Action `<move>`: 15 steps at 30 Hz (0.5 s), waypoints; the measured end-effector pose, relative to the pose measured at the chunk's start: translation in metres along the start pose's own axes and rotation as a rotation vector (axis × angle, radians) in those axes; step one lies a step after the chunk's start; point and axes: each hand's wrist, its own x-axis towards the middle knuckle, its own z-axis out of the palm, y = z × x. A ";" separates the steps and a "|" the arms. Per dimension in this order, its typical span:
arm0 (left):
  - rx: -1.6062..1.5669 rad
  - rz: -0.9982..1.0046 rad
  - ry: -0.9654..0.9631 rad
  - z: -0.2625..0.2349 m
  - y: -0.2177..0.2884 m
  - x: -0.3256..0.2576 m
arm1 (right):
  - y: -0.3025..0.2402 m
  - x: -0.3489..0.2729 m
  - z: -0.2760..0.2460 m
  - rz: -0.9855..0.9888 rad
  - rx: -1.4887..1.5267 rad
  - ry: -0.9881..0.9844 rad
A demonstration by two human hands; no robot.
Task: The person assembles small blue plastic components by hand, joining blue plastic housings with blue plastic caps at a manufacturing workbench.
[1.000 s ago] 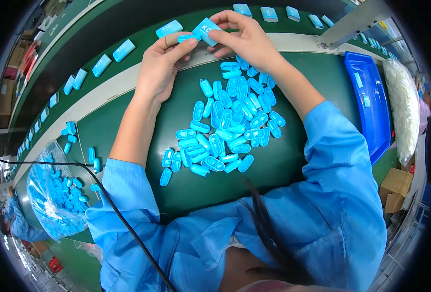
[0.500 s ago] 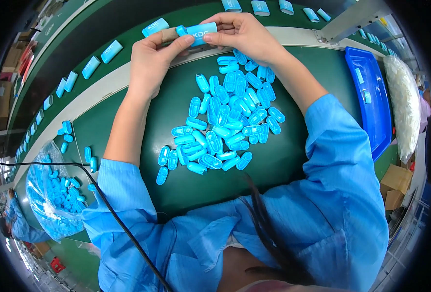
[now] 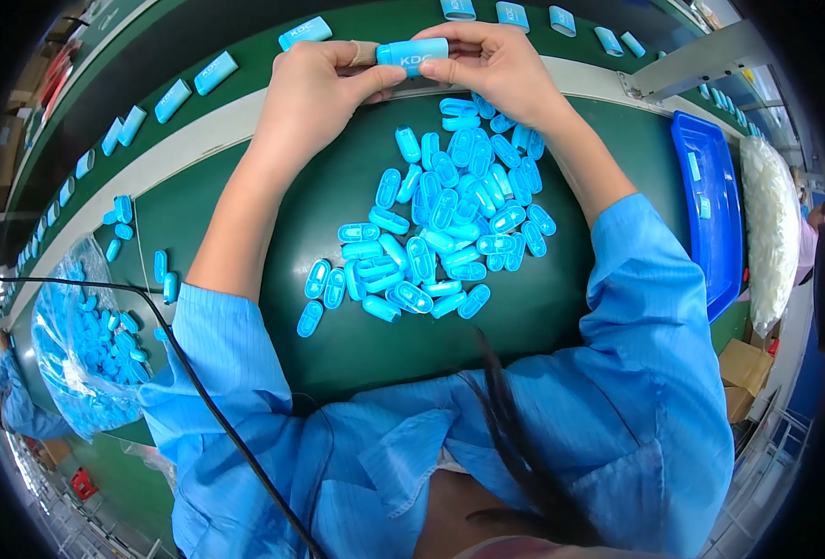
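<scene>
Small light-blue rectangular plastic case (image 3: 412, 56) pinched at both ends between left hand (image 3: 315, 93) and right hand (image 3: 492, 65), just above heap of light-blue oval plastic caps (image 3: 440, 224) on green table (image 3: 357, 345).

- Two hands: the left hand (image 3: 315, 98) and the right hand (image 3: 496, 61), sharing one blue case (image 3: 412, 54) at the far edge of the surface (image 3: 338, 345).
- One pile of small blue capsule-shaped shells (image 3: 440, 224) in the middle of the surface; roughly fifty, too crowded for an exact number.
- About six loose shells (image 3: 159, 265) near the left edge.
- About a dozen finished blue cases (image 3: 215, 72) in a line on the belt beyond the far edge.
- One clear bag of blue shells (image 3: 87, 345) at the left edge.
- One blue tray (image 3: 710, 205) at the right edge.
- One bag of white parts (image 3: 771, 224) beyond the tray.
</scene>
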 end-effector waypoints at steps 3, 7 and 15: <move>0.274 0.023 0.008 0.003 0.013 -0.007 | 0.000 0.000 0.003 -0.088 -0.098 0.018; 0.300 0.008 0.024 0.012 0.013 -0.010 | 0.002 -0.002 0.006 -0.079 -0.111 0.083; 0.106 0.083 0.062 0.012 0.019 -0.008 | 0.005 0.034 0.015 -0.060 -0.054 0.124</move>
